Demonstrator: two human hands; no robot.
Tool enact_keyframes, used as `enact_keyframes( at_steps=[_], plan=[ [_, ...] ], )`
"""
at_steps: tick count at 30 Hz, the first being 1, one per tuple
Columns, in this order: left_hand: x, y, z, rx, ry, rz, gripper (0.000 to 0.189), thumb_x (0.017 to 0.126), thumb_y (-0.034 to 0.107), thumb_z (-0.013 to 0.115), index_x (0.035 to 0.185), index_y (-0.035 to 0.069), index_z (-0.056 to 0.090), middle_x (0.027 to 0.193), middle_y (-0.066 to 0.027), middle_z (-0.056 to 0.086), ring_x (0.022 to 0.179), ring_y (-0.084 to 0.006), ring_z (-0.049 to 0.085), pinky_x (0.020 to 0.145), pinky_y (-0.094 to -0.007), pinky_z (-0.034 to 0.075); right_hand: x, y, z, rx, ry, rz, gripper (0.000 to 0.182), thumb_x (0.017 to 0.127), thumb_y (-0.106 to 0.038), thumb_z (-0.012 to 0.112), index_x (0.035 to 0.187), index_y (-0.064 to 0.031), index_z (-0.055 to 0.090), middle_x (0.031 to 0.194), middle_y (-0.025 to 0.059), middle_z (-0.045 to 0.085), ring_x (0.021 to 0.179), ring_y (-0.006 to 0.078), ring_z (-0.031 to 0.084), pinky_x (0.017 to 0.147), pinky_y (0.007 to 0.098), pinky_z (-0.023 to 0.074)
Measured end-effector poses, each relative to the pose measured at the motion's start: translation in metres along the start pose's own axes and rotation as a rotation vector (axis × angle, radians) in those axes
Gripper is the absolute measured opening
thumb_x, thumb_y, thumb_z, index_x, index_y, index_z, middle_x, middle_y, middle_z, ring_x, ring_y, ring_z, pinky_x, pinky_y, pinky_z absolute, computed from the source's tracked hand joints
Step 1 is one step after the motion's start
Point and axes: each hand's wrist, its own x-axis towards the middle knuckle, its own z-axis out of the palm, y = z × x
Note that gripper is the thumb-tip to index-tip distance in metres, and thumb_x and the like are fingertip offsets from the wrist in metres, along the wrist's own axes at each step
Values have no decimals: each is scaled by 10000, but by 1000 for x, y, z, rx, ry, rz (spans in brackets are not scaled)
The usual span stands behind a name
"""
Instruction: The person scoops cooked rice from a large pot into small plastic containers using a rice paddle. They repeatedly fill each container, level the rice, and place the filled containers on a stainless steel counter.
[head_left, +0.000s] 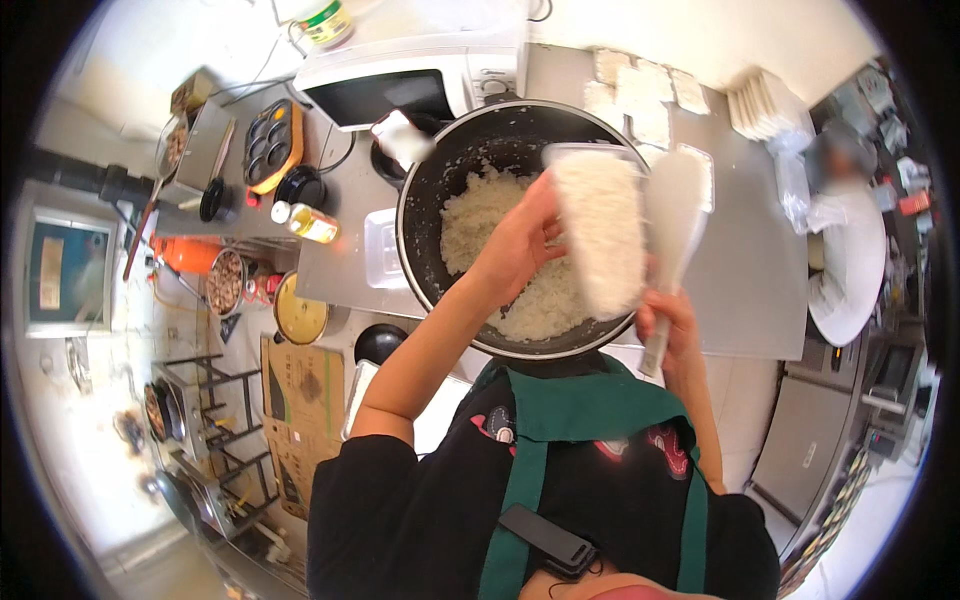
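Note:
My left hand (525, 236) grips the left side of a clear plastic box of white rice (604, 232), tilted above the pot. In my right hand (669, 319) is the handle of a white rice paddle (675, 202), its broad blade pointing up beside the box. The right fingertips are close to the box's lower edge; whether they touch it I cannot tell. Below both hands stands a large dark pot (424, 259) with a pale rim. Loose cooked rice (480, 202) covers much of its bottom, partly hidden by my left forearm and the box.
Several rice-filled boxes (649, 124) lie behind the pot, near stacked pale containers (761, 105). An empty clear box (381, 247), a phone (401, 139) and an oil bottle (311, 223) are left of it. A microwave (390, 94) stands at the back. The steel table (750, 300) ends at my front.

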Motion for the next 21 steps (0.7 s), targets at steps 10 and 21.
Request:
enact_keyframes(
  at_steps=[10, 21],
  plan=[
    [-76, 53, -110, 368, 794, 557, 417, 933, 261, 539, 1288, 51, 477, 1208, -110, 580, 1101, -218, 559, 933, -358, 428, -34, -18, -237, -206, 596, -29, 480, 816, 11, 491, 1285, -11, 390, 762, 97, 599, 623, 162, 618, 563, 247, 523],
    [-69, 31, -269, 451, 1171, 189, 356, 893, 286, 588, 1216, 144, 545, 1091, -1, 624, 1007, -131, 584, 799, -302, 440, 33, 7, -298, -316, 718, -35, 442, 890, -152, 559, 1292, -18, 434, 899, 127, 647, 648, 205, 661, 557, 267, 563]
  ],
)
